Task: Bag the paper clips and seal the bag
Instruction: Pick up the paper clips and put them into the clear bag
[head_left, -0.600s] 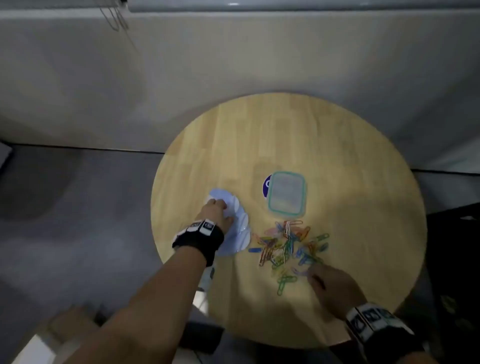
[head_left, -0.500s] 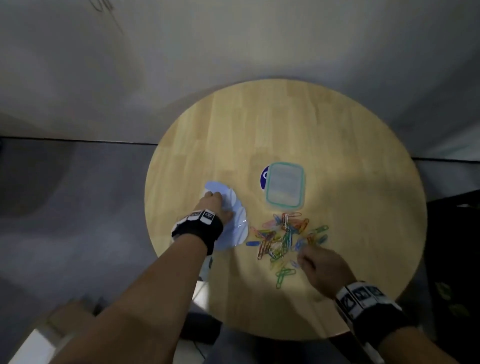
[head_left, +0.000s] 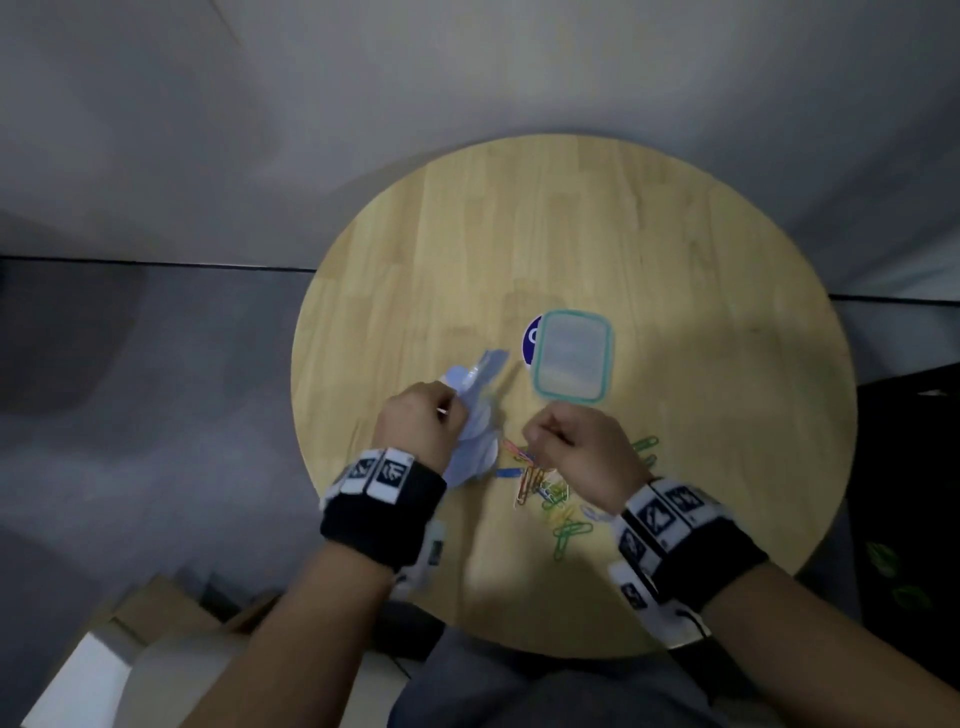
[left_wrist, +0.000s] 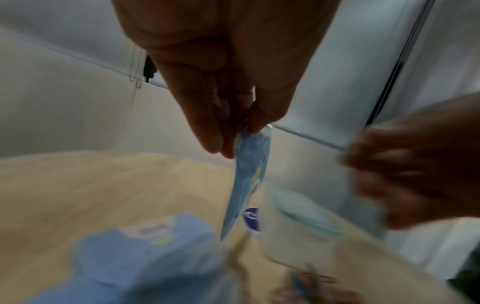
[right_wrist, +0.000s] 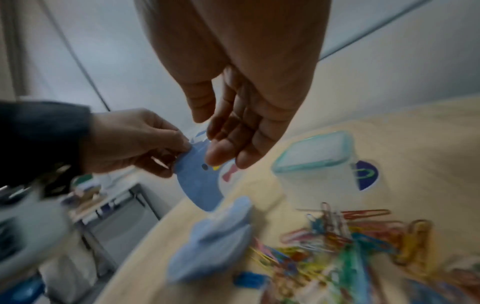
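Note:
My left hand pinches the top edge of a light blue printed bag and holds it up off the round wooden table. In the left wrist view the bag hangs edge-on from my left hand. My right hand hovers with relaxed fingers right beside the bag, holding nothing; whether it touches the bag cannot be told. Coloured paper clips lie in a loose pile under my right hand. A second blue bag lies on the table.
A clear box with a teal lid stands just beyond the clips, beside a round blue sticker. The table's near edge is close to my body. Cardboard boxes sit on the floor at the lower left.
My left hand has lifted one blue bag off the table. My right hand has left the near side of the clip pile and moved up and left towards the bag.

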